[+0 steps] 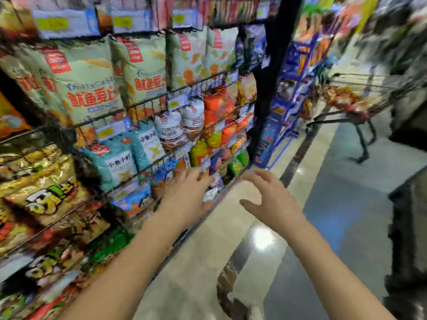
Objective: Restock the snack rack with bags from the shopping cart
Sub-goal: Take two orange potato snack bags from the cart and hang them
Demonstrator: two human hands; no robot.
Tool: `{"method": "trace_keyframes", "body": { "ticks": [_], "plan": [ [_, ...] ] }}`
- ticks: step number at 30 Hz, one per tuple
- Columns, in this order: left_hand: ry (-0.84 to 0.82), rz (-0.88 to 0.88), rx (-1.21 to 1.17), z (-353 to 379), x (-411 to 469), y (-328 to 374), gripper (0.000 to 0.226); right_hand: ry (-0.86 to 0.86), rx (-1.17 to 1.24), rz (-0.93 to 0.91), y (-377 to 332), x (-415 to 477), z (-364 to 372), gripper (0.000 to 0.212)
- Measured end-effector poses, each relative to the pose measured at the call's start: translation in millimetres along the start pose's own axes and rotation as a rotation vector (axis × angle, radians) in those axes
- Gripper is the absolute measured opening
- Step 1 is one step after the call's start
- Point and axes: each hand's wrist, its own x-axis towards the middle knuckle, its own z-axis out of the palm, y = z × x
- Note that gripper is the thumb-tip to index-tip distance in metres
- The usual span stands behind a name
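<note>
The snack rack (147, 102) fills the left side, and it is made of thin black wire shelves that lean back a little. Big pale green bags (92, 84) stand in a row near the top, under a line of white and blue price tags (64, 21). Below them are light blue bags (117, 162), white bags (171, 128) and orange bags (215, 102). Shiny gold bags (39, 172) sit far to the left. A black post (275, 54) stands at the end of the rack, and just past it is a blue stand (288, 93) with more snacks. The floor (346, 204) is smooth and shiny. It is tan beside the rack and grey-blue farther out, with a dark stripe (298, 155) between the two colours. A bright spot of light (263, 239) shines on it. The left hand (184, 199) reaches out close to the low shelves with its fingers spread, and it holds nothing. It is too blurry to tell if the fingertips touch the small packs there. The right hand (270, 204) is out over the floor, beside the left one but apart from it. Its fingers are loose and a bit bent, and it is empty too. The shopping cart (360, 82) is well away at the upper right, on the grey-blue floor. It looks blurry, and red and orange cart bags (342, 100) lie inside it.
</note>
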Motion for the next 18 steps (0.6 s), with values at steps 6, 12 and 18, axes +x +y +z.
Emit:
{"method": "trace_keyframes", "body": {
  "ticks": [6,12,18],
  "plan": [
    [-0.045,0.166,0.085,22,85,104,0.065,0.102,0.074,0.185,123,-21,-39,0.063],
    [-0.060,0.294,0.098,35,179,230,0.067,0.164,0.086,0.302,251,-28,-92,0.063],
    [-0.066,0.359,0.072,38,250,319,0.065,0.204,0.109,0.377,343,-22,-139,0.061]
  ]
}}
